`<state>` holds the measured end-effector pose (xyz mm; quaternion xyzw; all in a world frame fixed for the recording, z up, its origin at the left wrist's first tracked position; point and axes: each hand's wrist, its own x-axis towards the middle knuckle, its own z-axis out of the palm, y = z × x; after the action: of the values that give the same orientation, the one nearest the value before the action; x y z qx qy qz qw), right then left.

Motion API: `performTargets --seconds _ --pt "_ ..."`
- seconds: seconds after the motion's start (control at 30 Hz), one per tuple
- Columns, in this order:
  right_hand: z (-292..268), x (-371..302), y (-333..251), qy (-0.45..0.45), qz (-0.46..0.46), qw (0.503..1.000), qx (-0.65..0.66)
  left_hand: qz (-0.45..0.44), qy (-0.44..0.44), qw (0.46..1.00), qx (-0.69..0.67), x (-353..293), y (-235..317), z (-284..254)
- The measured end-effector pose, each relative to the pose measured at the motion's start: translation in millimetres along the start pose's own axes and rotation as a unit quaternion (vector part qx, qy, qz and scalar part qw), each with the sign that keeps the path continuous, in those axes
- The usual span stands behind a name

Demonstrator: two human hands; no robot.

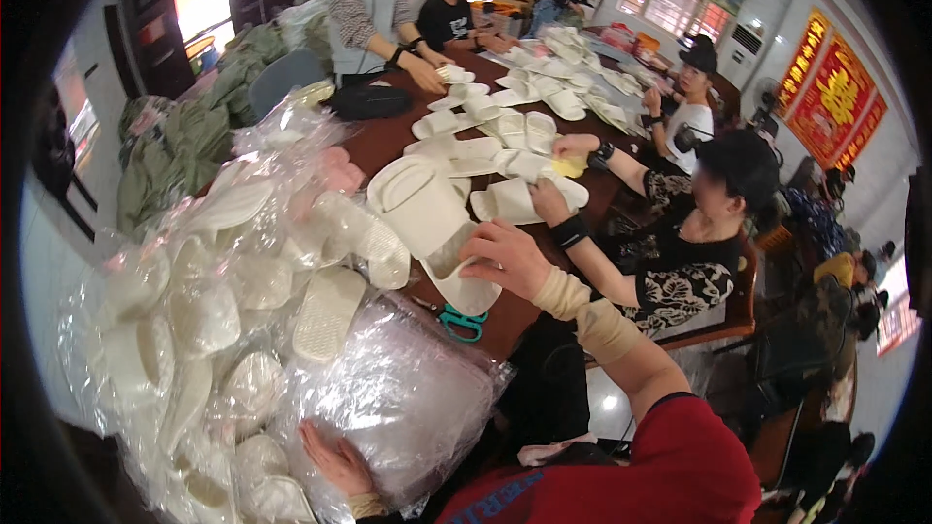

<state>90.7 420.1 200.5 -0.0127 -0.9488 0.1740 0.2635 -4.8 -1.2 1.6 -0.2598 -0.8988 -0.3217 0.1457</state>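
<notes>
My right hand (510, 257) has its fingers closed on the heel end of a cream-white slide slipper (413, 192) above the table. Part of a second slipper sole seems to show under it, but I cannot tell whether the two are separate. Below and to the left, my left hand (337, 461) rests with fingers stretched out on a stack of clear plastic bags (388, 388). Slippers wrapped in clear plastic (204, 306) are heaped at my left. Teal-handled scissors (462, 323) lie on the table just below the slipper.
More white slippers (524, 131) spread along the brown table (388, 141). To the right, a co-worker's hands (551, 199) handle a slipper and something yellow (569, 167). Other people work farther along. Greenish sacks (180, 155) and a grey chair (286, 82) stand at the left.
</notes>
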Motion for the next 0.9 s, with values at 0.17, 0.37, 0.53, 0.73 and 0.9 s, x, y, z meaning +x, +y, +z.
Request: performTargets --seconds 0.17,0.37,0.53,0.73,0.9 --pt "2.6 10.9 72.9 -0.004 0.081 0.991 -0.107 -0.020 -0.026 0.999 0.016 4.1 14.7 -1.3" --pt "67.6 66.1 128.0 0.103 0.027 0.991 -0.080 -0.004 -0.024 0.999 0.022 7.8 10.9 7.2" --pt "181.3 67.8 53.9 -0.132 0.160 0.977 -0.047 -0.011 -0.015 0.999 0.026 7.9 9.8 2.4" --pt "187.9 85.1 77.5 -0.018 0.162 0.980 -0.111 -0.002 -0.036 0.999 0.032 10.0 18.2 2.9" --pt "103.8 116.0 75.5 0.014 0.123 0.985 -0.122 0.007 -0.001 1.000 0.020 -1.7 12.5 -4.0"
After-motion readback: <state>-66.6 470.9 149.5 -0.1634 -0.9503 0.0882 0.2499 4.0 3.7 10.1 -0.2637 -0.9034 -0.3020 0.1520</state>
